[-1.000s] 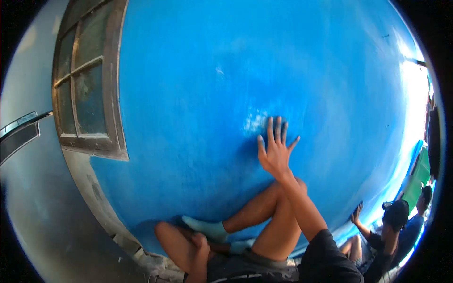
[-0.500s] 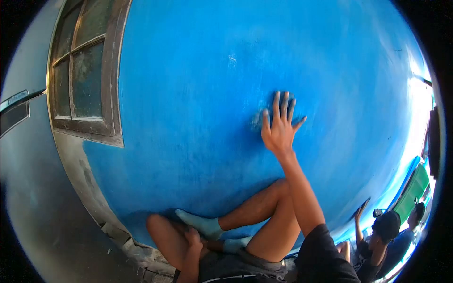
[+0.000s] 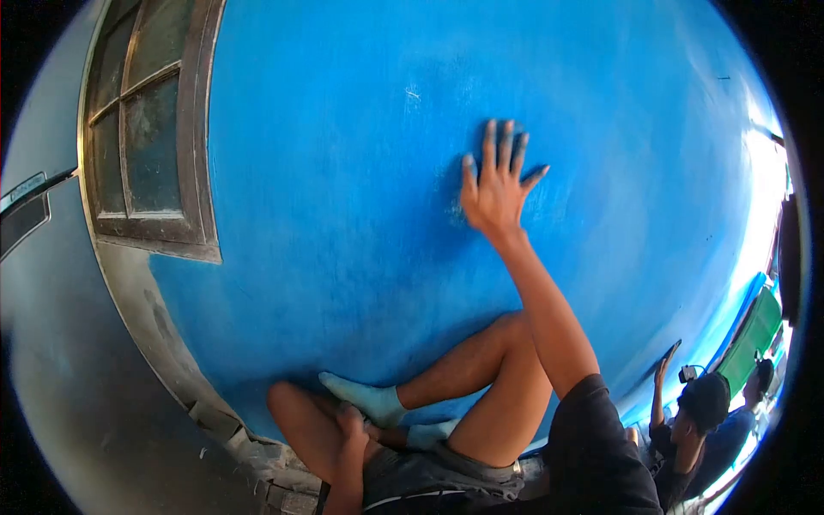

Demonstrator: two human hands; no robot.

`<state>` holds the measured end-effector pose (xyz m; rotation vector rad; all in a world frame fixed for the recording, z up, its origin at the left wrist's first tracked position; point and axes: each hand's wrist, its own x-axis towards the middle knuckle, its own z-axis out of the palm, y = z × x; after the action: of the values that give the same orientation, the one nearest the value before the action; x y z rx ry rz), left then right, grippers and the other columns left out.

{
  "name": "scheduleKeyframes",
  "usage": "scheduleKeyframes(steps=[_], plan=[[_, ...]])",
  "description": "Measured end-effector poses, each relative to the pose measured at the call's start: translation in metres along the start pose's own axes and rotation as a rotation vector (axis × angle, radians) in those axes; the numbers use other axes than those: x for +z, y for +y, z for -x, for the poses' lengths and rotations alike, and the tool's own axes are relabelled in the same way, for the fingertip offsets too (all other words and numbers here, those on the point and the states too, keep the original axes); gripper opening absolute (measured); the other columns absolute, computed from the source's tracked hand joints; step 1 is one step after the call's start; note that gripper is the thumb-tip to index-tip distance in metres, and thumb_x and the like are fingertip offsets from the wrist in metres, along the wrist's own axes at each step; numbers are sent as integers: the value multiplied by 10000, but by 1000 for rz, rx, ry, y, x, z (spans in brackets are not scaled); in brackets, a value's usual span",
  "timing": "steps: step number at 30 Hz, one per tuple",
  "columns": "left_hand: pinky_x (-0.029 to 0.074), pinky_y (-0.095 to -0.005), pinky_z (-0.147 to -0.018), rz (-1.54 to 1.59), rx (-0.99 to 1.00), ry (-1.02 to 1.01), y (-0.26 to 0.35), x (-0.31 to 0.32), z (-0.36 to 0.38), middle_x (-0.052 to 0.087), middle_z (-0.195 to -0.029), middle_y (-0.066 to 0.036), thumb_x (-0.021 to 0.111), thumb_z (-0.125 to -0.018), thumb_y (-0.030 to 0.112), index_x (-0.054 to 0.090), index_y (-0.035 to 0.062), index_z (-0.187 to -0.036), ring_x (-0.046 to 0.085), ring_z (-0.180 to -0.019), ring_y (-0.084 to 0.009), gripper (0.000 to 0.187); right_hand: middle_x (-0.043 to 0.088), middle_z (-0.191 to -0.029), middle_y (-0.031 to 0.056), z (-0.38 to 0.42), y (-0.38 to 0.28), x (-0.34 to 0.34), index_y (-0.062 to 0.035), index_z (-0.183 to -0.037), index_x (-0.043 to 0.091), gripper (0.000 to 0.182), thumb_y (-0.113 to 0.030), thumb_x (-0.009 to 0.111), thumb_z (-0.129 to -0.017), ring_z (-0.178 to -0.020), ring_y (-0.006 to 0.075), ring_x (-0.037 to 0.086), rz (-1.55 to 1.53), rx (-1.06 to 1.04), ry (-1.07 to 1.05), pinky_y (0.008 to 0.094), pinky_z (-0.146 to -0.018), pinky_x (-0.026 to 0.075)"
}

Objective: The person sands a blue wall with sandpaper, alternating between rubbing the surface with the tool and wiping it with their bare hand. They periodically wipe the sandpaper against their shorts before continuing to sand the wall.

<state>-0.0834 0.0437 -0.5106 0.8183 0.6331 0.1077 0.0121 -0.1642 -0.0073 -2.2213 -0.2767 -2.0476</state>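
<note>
My right hand [image 3: 499, 193] lies against the blue wall [image 3: 343, 172] with its fingers spread and pointing up. The fingertips look dark, and a darker patch shows between them. Pale scuffs mark the paint just below and beside this hand. Low down, my left hand [image 3: 353, 423] rests between my bent legs, close to a foot in a light blue sock [image 3: 369, 399]. Its fingers are bunched together, and I cannot tell what they hold, if anything.
A wooden-framed window [image 3: 146, 129] is set in the wall at left, beside a grey metal panel [image 3: 77, 369]. Broken masonry [image 3: 249, 455] lines the wall's foot. At lower right a co-worker [image 3: 699, 412] has a raised hand at the wall, near another person and a green panel [image 3: 751, 343].
My right hand has slid upward and slightly left on the wall, still spread. My left hand stays by my legs. The co-worker's raised hand has moved up a little.
</note>
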Motion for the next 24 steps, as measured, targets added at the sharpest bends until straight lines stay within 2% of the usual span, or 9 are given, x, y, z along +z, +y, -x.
scheduleKeyframes(steps=[3,5,8,13,14,16,19,22,24], plan=[[455,-536,-976,-18,66,-15,-15,-13,-29,386,-1478,-140,429,-1062,428,196,121,-1579,475,-1243,-337,645,264,-1657,107,90,-5,-10,-185,-1594,308,653,-464,427,-1015,-1514,368,256,-66,-290,-233,807,-1097,4],[515,-448,-860,-7,138,140,-23,-7,-47,547,-1334,-171,408,-1057,347,430,-6,-1445,574,-1070,-296,525,276,-1658,50,131,7,-12,-261,-1590,318,626,-458,441,-1009,-1515,304,278,-110,-538,-430,806,-1104,8],[505,-448,-853,-56,50,165,7,6,-10,557,-1296,-139,419,-1052,363,448,40,-1428,572,-1045,-285,496,285,-1655,12,85,10,-13,-311,-1579,331,598,-449,445,-1008,-1512,283,290,15,-502,-330,807,-1108,13],[485,-427,-846,1,22,68,11,0,-4,559,-1232,-95,422,-1049,386,468,113,-1383,556,-1023,-268,434,305,-1644,79,-20,10,-1,-234,-1578,346,587,-435,404,-1030,-1516,351,258,43,-173,14,823,-1078,4],[479,-420,-844,9,36,16,7,-2,-12,554,-1216,-84,422,-1049,392,473,131,-1367,548,-1016,-265,415,305,-1644,79,-14,7,1,-234,-1578,346,587,-435,404,-1030,-1516,351,258,47,-178,2,823,-1078,4],[484,-451,-909,63,20,12,-8,-9,-32,529,-1310,-96,413,-1053,395,437,136,-1418,542,-1110,-298,448,292,-1647,109,-9,-6,10,-208,-1583,338,603,-445,397,-1032,-1518,379,243,10,-58,67,818,-1077,-14],[470,-492,-986,104,40,-36,-12,-6,-37,476,-1413,-118,403,-1063,397,369,120,-1481,516,-1219,-325,503,264,-1653,149,53,-21,12,-147,-1593,312,657,-447,424,-1018,-1526,409,205,-15,-26,-28,811,-1073,-36],[463,-508,-1022,63,35,57,-17,-5,-49,454,-1453,-147,398,-1071,393,334,84,-1508,492,-1280,-343,539,259,-1654,157,106,-31,8,-138,-1590,319,669,-447,438,-1009,-1528,409,197,-25,-31,-112,802,-1075,-57],[349,-550,-1130,35,-1,-100,-11,-9,-38,272,-1598,-146,357,-1094,376,89,115,-1610,331,-1421,-395,637,254,-1657,154,110,-30,10,-139,-1589,327,671,-446,447,-1004,-1530,406,195,37,-16,-151,798,-1072,-79]])
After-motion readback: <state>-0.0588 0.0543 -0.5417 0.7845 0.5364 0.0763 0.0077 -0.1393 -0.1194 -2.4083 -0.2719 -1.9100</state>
